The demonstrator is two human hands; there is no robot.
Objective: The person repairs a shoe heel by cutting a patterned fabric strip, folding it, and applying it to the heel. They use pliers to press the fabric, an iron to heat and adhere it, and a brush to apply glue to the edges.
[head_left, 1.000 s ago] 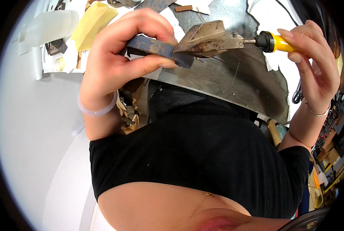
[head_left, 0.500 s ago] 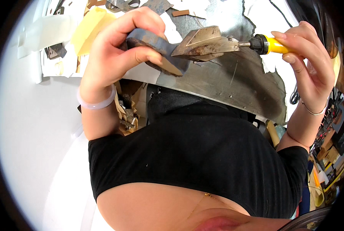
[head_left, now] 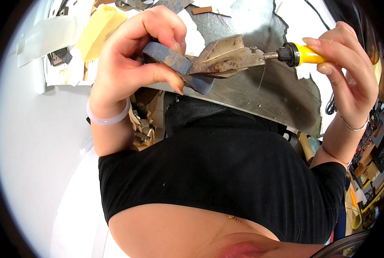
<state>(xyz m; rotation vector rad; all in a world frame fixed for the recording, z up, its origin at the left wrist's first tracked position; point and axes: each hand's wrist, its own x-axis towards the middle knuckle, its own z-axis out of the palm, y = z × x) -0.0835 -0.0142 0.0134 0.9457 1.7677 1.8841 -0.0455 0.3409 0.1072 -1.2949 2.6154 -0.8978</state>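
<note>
Between the thumb and fingers of my left hand [head_left: 136, 56] is a thick, curved blue-grey piece [head_left: 168, 56] with brownish patterning; its exact kind is unclear. My right hand [head_left: 344, 64] pinches the yellow handle of a hand tool [head_left: 310, 55]. Beyond its black collar and thin metal shaft, the tool carries a broad, stained, wedge-shaped metal head [head_left: 222, 56]. The head's pointed left end lies against the blue-grey piece, crossing it between its upper and lower parts. Whether the tip goes into a gap there is hard to see. Both things are raised above the bench.
Below my hands is a metal sheet [head_left: 282, 99] on the bench, with torn white paper [head_left: 286, 13] at its edges. A yellow block [head_left: 99, 32] and a translucent bottle [head_left: 50, 36] lie at the left. A brown strip [head_left: 202, 10] and patterned scraps [head_left: 134, 4] lie at the back.
The metal head has shifted slightly left and now overlaps more of the blue-grey piece, which has tilted. My left thumb has moved slightly lower; my right hand has moved slightly right.
</note>
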